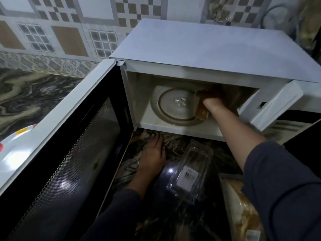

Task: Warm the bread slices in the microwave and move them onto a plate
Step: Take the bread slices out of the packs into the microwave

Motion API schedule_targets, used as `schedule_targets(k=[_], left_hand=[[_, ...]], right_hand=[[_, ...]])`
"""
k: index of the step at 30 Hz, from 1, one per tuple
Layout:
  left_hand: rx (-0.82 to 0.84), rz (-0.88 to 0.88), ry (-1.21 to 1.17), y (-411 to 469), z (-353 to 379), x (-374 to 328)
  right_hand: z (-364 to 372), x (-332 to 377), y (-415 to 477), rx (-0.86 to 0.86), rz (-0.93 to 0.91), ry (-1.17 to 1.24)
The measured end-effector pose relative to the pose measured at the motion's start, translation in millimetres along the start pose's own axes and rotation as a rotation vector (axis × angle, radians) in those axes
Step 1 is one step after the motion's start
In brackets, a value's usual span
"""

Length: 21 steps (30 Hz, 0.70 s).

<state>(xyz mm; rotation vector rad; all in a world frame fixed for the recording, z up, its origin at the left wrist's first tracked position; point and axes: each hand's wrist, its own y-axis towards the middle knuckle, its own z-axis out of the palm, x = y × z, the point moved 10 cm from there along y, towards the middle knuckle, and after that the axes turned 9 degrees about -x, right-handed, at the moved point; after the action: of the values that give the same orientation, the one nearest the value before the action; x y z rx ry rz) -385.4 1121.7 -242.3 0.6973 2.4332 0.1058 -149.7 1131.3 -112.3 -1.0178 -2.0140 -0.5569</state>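
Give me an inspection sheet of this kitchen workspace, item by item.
Surface: dark marbled counter, with the microwave standing on it.
Job's things: microwave door swung open; bread slices at the right edge of the turntable; plate left of the door, partly hidden.
Clutter: clear plastic pack and a bread bag in front of the microwave.
Grippers: right hand is inside the microwave and grips the bread slices; left hand rests flat on the counter.
Cables: grey loop behind the microwave, perhaps a cord; too blurred to tell.
Surroundings: patterned tiled wall.
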Motion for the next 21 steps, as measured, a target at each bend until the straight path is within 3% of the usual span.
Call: schedule_targets(k=[5,8,11,21], left_hand=[[0.001,0.028,0.167,3,11,0],[-0.011,0.026,0.157,3,9,2],[0.005,0.029,0.141,2,8,0],[0.004,0.015,0.148,4,9,3]], right_hand=[[10,6,26,-0.07,-0.018,-0.109],[32,17,32,0.019,-0.115,-0.194],[54,6,33,0.109,-0.095,-0.243],[54,-6,43,0.065,-0.095,-0.257]])
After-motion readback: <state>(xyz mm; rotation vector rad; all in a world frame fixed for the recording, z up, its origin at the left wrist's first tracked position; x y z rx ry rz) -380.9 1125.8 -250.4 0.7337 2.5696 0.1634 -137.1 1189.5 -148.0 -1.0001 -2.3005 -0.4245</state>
